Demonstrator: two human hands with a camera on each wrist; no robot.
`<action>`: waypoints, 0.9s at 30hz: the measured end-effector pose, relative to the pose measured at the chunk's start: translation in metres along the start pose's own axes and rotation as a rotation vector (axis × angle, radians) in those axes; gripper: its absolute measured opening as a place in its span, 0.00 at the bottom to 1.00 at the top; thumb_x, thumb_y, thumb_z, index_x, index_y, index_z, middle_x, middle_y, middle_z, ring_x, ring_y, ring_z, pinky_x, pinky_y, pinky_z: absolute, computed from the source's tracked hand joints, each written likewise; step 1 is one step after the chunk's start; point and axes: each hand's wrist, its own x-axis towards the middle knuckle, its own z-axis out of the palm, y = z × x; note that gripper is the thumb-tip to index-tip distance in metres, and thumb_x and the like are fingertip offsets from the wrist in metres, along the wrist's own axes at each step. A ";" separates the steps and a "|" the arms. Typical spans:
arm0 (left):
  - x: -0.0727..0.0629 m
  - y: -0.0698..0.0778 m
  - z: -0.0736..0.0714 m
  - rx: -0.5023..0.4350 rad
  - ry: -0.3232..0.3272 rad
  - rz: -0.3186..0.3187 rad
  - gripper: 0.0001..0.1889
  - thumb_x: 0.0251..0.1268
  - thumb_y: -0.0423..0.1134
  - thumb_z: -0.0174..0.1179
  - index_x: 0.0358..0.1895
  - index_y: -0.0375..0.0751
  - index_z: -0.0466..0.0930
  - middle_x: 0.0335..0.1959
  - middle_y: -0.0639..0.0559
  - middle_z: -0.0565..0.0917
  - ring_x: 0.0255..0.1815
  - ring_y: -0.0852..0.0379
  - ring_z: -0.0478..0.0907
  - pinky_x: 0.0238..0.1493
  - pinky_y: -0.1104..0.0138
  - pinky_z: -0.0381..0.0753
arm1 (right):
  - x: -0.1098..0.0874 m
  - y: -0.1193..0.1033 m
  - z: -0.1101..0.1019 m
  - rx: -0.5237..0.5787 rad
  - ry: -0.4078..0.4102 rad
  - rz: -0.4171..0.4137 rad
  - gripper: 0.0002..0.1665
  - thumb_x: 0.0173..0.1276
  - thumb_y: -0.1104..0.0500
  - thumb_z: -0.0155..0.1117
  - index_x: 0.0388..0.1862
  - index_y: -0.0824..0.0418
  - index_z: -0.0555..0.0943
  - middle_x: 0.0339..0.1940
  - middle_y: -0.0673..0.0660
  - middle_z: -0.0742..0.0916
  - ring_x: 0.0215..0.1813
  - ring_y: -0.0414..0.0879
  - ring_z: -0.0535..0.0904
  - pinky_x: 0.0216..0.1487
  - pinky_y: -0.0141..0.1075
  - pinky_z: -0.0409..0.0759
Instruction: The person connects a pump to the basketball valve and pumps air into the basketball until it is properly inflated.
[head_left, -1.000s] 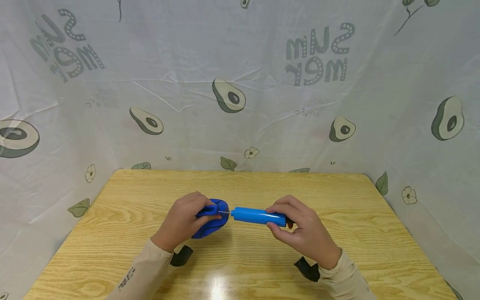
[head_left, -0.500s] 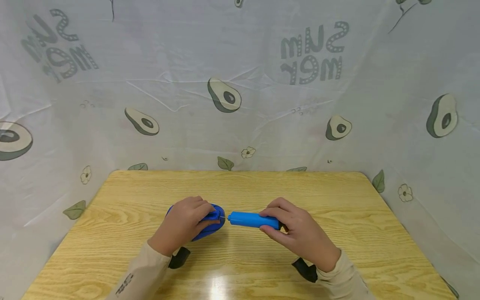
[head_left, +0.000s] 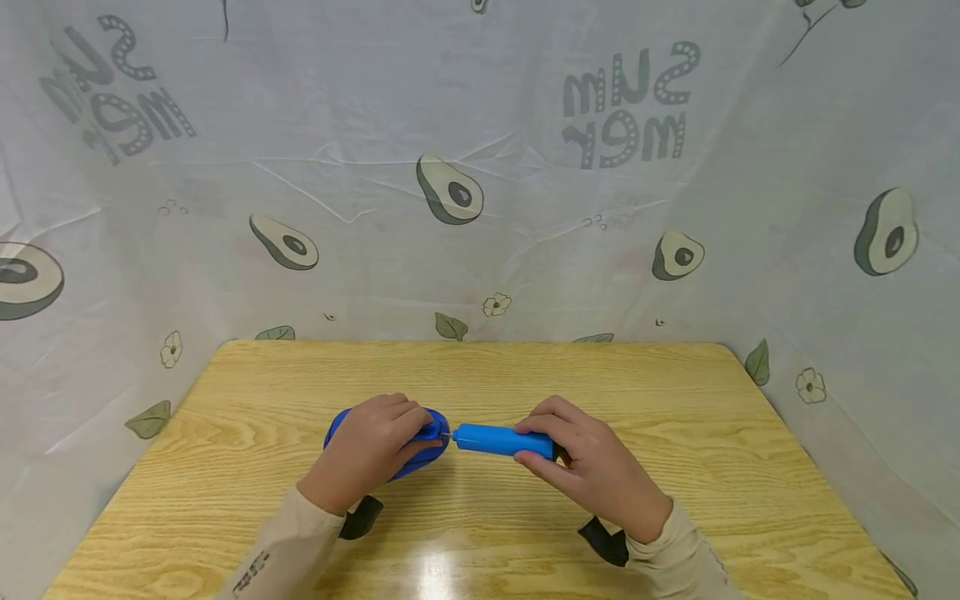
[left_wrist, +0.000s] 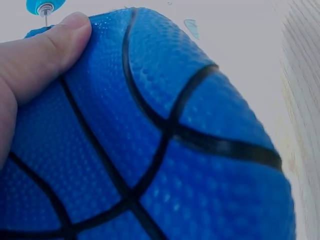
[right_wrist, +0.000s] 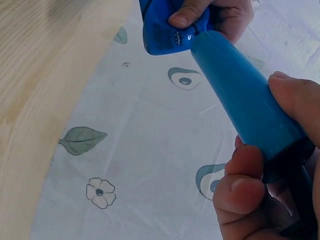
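Note:
In the head view my left hand (head_left: 375, 450) pinches a soft, folded-in blue ball (head_left: 337, 425) with black basketball lines. Its pebbled side fills the left wrist view, where the thumb (left_wrist: 55, 42) presses near the top edge. My right hand (head_left: 585, 462) grips a light blue hand pump (head_left: 491, 439) around its rear end, and a black part (right_wrist: 300, 195) of it shows under the fingers in the right wrist view. The pump lies nearly level, its nozzle towards the ball. A thin metal needle (left_wrist: 46, 19) runs from the nozzle to the ball beside the thumb.
Both hands are above a wooden table (head_left: 637, 392). A pale curtain (head_left: 360, 108) printed with avocados hangs behind it and at its sides. Black wrist pieces (head_left: 362, 517) show below each hand.
The pump has come left, closer to the ball, and less of the needle shows. More of the ball now appears left of my left hand. The head view has shifted slightly.

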 end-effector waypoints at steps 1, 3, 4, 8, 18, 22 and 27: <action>0.001 0.000 0.000 0.001 -0.001 0.001 0.14 0.55 0.44 0.80 0.38 0.46 0.84 0.32 0.56 0.86 0.33 0.58 0.81 0.39 0.64 0.86 | 0.000 0.000 0.000 0.000 0.000 0.002 0.14 0.67 0.62 0.76 0.51 0.55 0.85 0.46 0.47 0.82 0.29 0.33 0.67 0.23 0.23 0.69; 0.001 0.001 0.000 0.005 0.000 0.004 0.14 0.55 0.45 0.80 0.38 0.46 0.83 0.31 0.56 0.86 0.33 0.58 0.81 0.39 0.64 0.85 | 0.000 0.001 0.002 0.003 0.002 0.006 0.15 0.66 0.62 0.76 0.51 0.55 0.85 0.46 0.47 0.82 0.29 0.34 0.68 0.23 0.23 0.69; 0.002 0.001 -0.001 0.010 0.001 0.007 0.14 0.55 0.45 0.80 0.38 0.46 0.83 0.31 0.56 0.86 0.33 0.59 0.81 0.39 0.64 0.85 | 0.000 0.001 0.002 0.006 0.002 0.009 0.15 0.66 0.62 0.76 0.50 0.55 0.85 0.46 0.47 0.82 0.28 0.35 0.68 0.23 0.23 0.69; 0.002 0.001 0.000 0.027 0.007 0.021 0.15 0.55 0.45 0.80 0.38 0.46 0.83 0.31 0.57 0.86 0.32 0.59 0.81 0.37 0.65 0.85 | 0.000 0.002 0.004 0.014 0.005 0.020 0.15 0.66 0.62 0.76 0.50 0.55 0.85 0.46 0.47 0.82 0.29 0.34 0.68 0.24 0.23 0.69; 0.002 0.003 0.002 0.033 0.012 0.029 0.15 0.55 0.46 0.80 0.38 0.46 0.84 0.30 0.57 0.85 0.31 0.59 0.80 0.36 0.66 0.83 | 0.000 0.001 0.007 0.016 0.001 0.038 0.15 0.65 0.63 0.77 0.50 0.55 0.85 0.46 0.47 0.82 0.29 0.35 0.69 0.24 0.24 0.71; 0.001 0.003 0.002 0.027 -0.003 0.013 0.15 0.55 0.46 0.80 0.38 0.47 0.84 0.30 0.58 0.85 0.32 0.59 0.80 0.36 0.66 0.83 | 0.000 0.001 0.009 0.013 -0.007 0.031 0.14 0.67 0.62 0.76 0.50 0.55 0.85 0.46 0.46 0.82 0.30 0.31 0.67 0.24 0.24 0.70; 0.000 0.002 0.006 0.003 -0.055 -0.050 0.15 0.58 0.50 0.77 0.40 0.47 0.85 0.32 0.57 0.85 0.33 0.59 0.80 0.38 0.65 0.85 | 0.000 0.002 0.008 -0.069 -0.047 0.079 0.20 0.64 0.59 0.79 0.53 0.55 0.82 0.49 0.47 0.81 0.34 0.34 0.72 0.30 0.26 0.76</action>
